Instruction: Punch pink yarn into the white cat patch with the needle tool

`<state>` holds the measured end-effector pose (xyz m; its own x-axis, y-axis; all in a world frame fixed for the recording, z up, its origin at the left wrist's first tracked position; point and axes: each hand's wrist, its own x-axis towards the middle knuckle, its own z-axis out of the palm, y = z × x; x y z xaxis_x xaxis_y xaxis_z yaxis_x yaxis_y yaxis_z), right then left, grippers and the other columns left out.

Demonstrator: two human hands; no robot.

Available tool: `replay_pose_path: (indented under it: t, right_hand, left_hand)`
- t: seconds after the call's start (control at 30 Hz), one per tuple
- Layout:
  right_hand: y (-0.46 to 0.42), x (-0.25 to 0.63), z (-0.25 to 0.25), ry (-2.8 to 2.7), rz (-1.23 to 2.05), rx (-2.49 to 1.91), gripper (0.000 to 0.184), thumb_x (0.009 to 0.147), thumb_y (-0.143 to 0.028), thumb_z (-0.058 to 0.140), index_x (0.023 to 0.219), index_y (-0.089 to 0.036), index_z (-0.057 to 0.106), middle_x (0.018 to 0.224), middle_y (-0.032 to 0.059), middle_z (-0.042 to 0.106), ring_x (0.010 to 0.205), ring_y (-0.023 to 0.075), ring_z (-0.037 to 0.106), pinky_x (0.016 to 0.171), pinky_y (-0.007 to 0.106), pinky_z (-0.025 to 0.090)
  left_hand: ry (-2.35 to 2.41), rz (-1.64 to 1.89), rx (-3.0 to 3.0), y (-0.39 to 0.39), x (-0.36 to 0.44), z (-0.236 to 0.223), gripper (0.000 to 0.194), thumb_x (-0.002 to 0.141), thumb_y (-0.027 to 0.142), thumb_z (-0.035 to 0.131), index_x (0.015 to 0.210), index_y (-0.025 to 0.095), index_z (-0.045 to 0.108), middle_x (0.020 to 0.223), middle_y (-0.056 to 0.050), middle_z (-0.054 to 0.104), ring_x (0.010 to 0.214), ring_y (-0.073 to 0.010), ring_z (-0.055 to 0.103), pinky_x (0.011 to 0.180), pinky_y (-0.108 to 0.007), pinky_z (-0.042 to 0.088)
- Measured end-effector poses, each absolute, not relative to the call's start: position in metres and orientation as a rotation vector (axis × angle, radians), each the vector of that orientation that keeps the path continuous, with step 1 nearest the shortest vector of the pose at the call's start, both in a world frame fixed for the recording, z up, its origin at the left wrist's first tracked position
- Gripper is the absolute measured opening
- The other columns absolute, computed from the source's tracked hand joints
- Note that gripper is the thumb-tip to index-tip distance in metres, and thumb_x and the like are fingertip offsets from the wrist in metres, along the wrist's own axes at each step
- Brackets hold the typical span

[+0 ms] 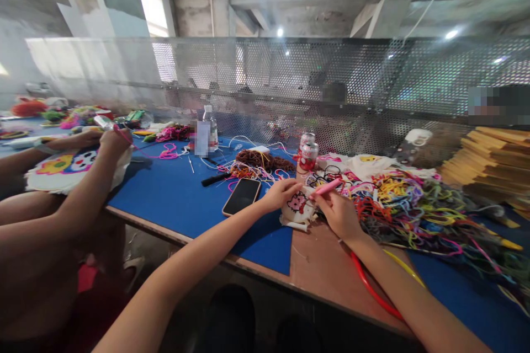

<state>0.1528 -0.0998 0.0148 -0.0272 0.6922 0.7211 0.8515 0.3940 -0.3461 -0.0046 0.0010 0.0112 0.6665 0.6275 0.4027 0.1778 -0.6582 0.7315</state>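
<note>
Head view: the grip of the right hand [340,215] is closed, fingers together, clamped on one pink pen-shaped tool [328,187]. The left hand [280,194] touches the upper left edge of one small white cloth piece [298,210]; whether its grip is pinched or apart cannot be told.

Count: one black-screened smartphone [242,197], two red-and-silver drink cans [308,158], one clear plastic bottle [213,126]. The tangled multicoloured yarn heap [397,198] has too many strands to count.

The cloth piece carries a pink design with dark outlines and a red area; its lower edge is rolled and ragged. It is located between the two hands, near the front edge of the blue and brown tabletop [182,198], right of the smartphone. At far left, a co-worker's hand [115,142] is above a larger white patterned cloth [68,168].
</note>
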Motion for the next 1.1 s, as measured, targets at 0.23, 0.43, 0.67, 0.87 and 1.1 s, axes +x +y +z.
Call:
replay_pose_path:
  t: [0.23,0.43,0.67,0.87,1.1]
  right_hand:
    - [-0.1011,0.1527,0.0175,-1.807,-0.319,-1.332,0.03,0.09,-0.043,0.039,0.085,-0.018,0.057,0.069,0.0066,0.069,0.059,0.0194,0.065,0.055,0.026,0.045]
    - [-0.1001,0.1532,0.0169,-1.808,-0.377,-1.341,0.035,0.091,-0.045,0.036,0.085,-0.017,0.057,0.066,0.0061,0.068,0.056,0.0193,0.064,0.052,0.026,0.043]
    - [-0.0986,0.1551,0.0153,-1.854,-0.422,-1.318,0.031,0.091,-0.043,0.037,0.085,-0.019,0.056,0.082,0.0073,0.07,0.067,0.0197,0.066,0.059,0.027,0.046]
    - [-0.0974,0.1545,0.014,-1.945,-0.513,-1.262,0.027,0.09,-0.037,0.043,0.076,-0.02,0.058,0.082,0.0062,0.069,0.069,0.018,0.065,0.062,0.027,0.046]
    - [-0.0941,0.1523,0.0152,-2.058,-0.351,-1.292,0.021,0.089,-0.03,0.046,0.079,-0.021,0.062,0.084,0.0046,0.067,0.076,0.0183,0.062,0.068,0.03,0.047]
  left_hand:
    - [0.602,0.875,2.224,0.0003,-0.0041,0.0127,0.039,0.086,0.047,0.034,0.067,0.015,0.046,0.062,0.003,0.038,0.061,-0.0096,0.034,0.056,-0.022,0.027]
    - [0.586,0.891,2.239,0.0019,-0.004,0.0108,0.038,0.087,0.045,0.034,0.069,0.014,0.047,0.062,0.003,0.039,0.062,-0.0095,0.034,0.057,-0.022,0.027]
    - [0.606,0.874,2.245,0.0014,-0.0042,0.0124,0.039,0.087,0.045,0.034,0.066,0.015,0.044,0.061,0.004,0.037,0.061,-0.0091,0.032,0.055,-0.023,0.026]
    - [0.603,0.898,2.244,0.0017,-0.004,0.0109,0.038,0.087,0.044,0.033,0.066,0.015,0.044,0.062,0.003,0.038,0.062,-0.0095,0.034,0.056,-0.023,0.027]
    - [0.59,0.902,2.212,0.0001,-0.0047,0.011,0.035,0.086,0.043,0.036,0.069,0.015,0.048,0.062,0.003,0.041,0.061,-0.0096,0.036,0.057,-0.023,0.027]
